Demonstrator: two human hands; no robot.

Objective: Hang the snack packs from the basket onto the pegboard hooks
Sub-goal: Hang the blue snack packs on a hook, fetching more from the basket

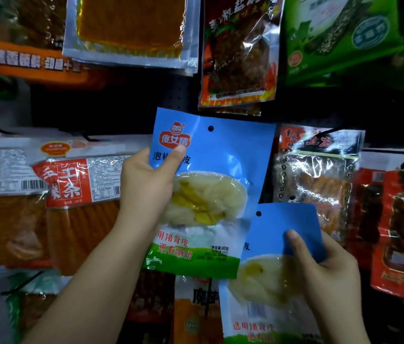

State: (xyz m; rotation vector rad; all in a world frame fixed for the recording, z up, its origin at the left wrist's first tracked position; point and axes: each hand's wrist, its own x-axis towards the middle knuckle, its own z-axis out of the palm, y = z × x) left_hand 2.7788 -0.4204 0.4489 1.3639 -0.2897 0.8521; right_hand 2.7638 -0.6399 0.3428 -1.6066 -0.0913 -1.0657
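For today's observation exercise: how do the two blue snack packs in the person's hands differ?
The left-hand pack is held higher, its whole front showing; the right-hand pack sits lower and runs off the bottom of the frame. The left hand holds its pack by the left edge; the right hand pinches its pack near the upper right. The left-hand pack overlaps the right-hand pack's left edge. Both share blue tops, hang holes and pale contents.

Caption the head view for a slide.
Each hand, left hand and right hand, grips a blue snack pack before stocked pegboard.
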